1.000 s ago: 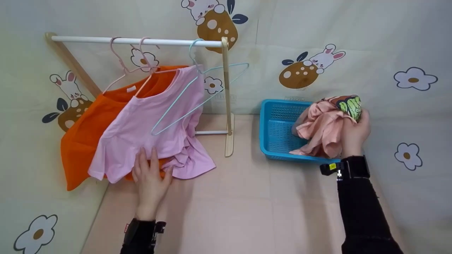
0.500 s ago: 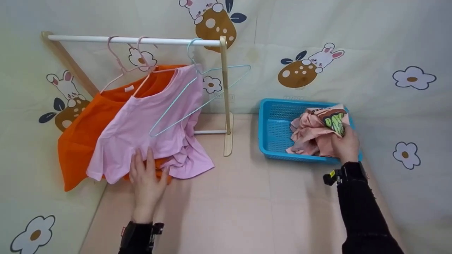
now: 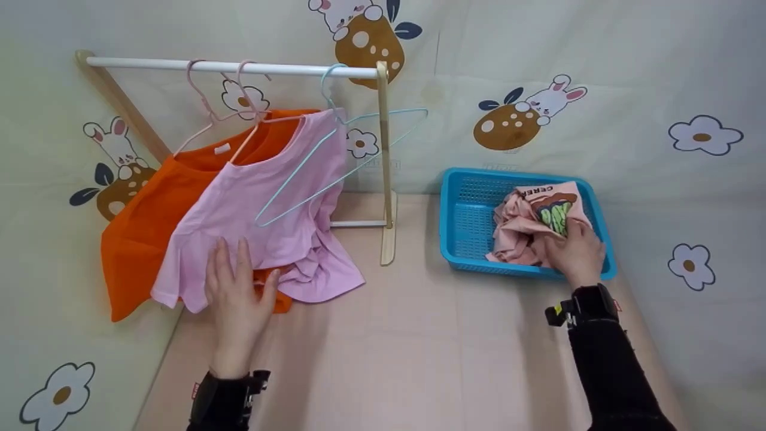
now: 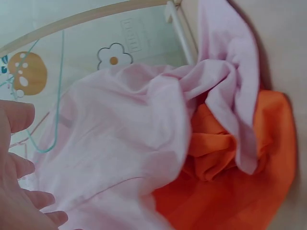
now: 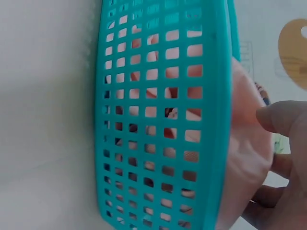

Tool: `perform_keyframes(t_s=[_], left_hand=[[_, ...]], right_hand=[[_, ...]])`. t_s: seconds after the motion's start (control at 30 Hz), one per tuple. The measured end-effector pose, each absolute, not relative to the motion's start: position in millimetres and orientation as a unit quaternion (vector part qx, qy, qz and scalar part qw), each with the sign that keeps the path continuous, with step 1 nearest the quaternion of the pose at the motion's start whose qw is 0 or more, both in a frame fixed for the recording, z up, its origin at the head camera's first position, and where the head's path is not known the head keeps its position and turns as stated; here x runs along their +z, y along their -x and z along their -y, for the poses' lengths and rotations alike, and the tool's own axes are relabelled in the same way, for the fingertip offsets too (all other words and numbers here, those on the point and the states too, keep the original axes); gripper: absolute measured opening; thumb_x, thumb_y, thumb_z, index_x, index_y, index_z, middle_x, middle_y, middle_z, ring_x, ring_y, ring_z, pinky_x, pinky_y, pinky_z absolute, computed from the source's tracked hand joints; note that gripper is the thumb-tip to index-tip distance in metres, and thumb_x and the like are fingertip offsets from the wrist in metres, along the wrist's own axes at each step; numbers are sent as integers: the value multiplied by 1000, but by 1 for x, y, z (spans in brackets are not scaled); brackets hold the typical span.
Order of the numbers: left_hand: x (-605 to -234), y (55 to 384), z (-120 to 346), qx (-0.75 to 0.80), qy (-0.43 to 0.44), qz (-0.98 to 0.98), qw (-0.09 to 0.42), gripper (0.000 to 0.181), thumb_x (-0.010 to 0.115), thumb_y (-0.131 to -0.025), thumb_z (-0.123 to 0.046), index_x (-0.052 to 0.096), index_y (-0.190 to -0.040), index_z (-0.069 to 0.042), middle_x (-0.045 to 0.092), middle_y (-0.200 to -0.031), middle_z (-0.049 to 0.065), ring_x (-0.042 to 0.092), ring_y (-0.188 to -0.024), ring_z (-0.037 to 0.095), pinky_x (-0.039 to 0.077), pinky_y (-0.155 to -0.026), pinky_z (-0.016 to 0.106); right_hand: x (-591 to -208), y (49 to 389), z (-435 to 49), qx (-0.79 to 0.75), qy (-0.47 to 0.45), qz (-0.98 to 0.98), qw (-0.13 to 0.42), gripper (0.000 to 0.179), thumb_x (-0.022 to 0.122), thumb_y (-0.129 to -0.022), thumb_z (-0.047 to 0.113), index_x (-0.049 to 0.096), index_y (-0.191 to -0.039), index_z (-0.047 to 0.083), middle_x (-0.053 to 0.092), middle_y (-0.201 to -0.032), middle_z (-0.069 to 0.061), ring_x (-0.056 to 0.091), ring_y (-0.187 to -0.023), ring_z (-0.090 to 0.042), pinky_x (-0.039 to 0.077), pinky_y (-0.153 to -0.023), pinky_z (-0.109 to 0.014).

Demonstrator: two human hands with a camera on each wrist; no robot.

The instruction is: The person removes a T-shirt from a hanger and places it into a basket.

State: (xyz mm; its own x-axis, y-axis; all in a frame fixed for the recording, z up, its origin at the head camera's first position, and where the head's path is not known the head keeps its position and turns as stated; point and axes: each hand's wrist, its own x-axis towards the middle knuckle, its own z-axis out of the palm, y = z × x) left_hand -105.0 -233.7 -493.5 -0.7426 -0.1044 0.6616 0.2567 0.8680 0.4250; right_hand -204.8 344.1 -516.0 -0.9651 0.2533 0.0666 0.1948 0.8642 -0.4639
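Note:
In the head view my left hand (image 3: 235,308) spreads its fingers at the lower part of a lilac T-shirt (image 3: 239,203). This shirt hangs from a pink hanger (image 3: 244,140), in front of an orange T-shirt (image 3: 149,227) on another pink hanger. In the left wrist view the fingers (image 4: 41,197) are apart beside the lilac cloth. On the right, my right hand (image 3: 577,254) holds the near edge of a crumpled salmon-pink shirt (image 3: 514,230) with a green and brown print. That shirt lies in a blue plastic basket (image 3: 473,263); the thumb and fingers sit either side of its cloth (image 5: 247,148).
A rack with a white rail (image 3: 137,64) and wooden legs (image 3: 384,161) stands at the back left. A bare mint-green hanger (image 3: 293,173) hangs near its right end. Patterned cloth walls (image 3: 634,197) enclose the pale pink floor (image 3: 407,335).
My right hand has lowered the salmon-pink shirt into the basket, moving down and left; more of its print and lettering shows. My left hand has shifted slightly left along the lilac shirt.

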Motion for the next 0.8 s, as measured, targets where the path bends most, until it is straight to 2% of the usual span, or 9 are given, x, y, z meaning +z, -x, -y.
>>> perform_keyframes(t_s=[0.3, 0.5, 0.63, 0.8], left_hand=[[-451, 113, 240, -224, 52, 890, 394, 69, 66, -88, -23, 40, -148, -1, 26, -155, 29, 25, -138, 50, 16, -111, 64], [-423, 129, 240, -225, 38, 888, 398, 65, 61, -92, -22, 38, -150, -5, 25, -157, 24, 21, -142, 45, 12, -113, 62], [-413, 144, 240, -225, 16, 897, 379, 63, 58, -95, -25, 36, -152, -6, 25, -158, 24, 20, -143, 44, 12, -114, 61], [-405, 159, 243, -224, 0, 909, 351, 63, 57, -97, -29, 35, -153, -6, 28, -157, 23, 23, -143, 42, 13, -115, 59]], right_hand=[[-515, 190, -324, 267, 67, 950, 148, 65, 64, -95, 22, 36, -147, -6, 32, -148, -32, 27, -135, -52, 16, -110, -66], [-526, 182, -309, 282, -16, 937, 205, 58, 70, -89, 11, 47, -140, -6, 45, -142, -29, 37, -132, -47, 22, -110, -61], [-537, 174, -302, 271, -56, 938, 210, 60, 73, -88, 12, 48, -140, -5, 48, -141, -26, 40, -131, -45, 22, -111, -61], [-547, 162, -295, 256, -72, 942, 204, 64, 75, -86, 16, 48, -141, -3, 48, -142, -25, 35, -135, -46, 15, -112, -64]])
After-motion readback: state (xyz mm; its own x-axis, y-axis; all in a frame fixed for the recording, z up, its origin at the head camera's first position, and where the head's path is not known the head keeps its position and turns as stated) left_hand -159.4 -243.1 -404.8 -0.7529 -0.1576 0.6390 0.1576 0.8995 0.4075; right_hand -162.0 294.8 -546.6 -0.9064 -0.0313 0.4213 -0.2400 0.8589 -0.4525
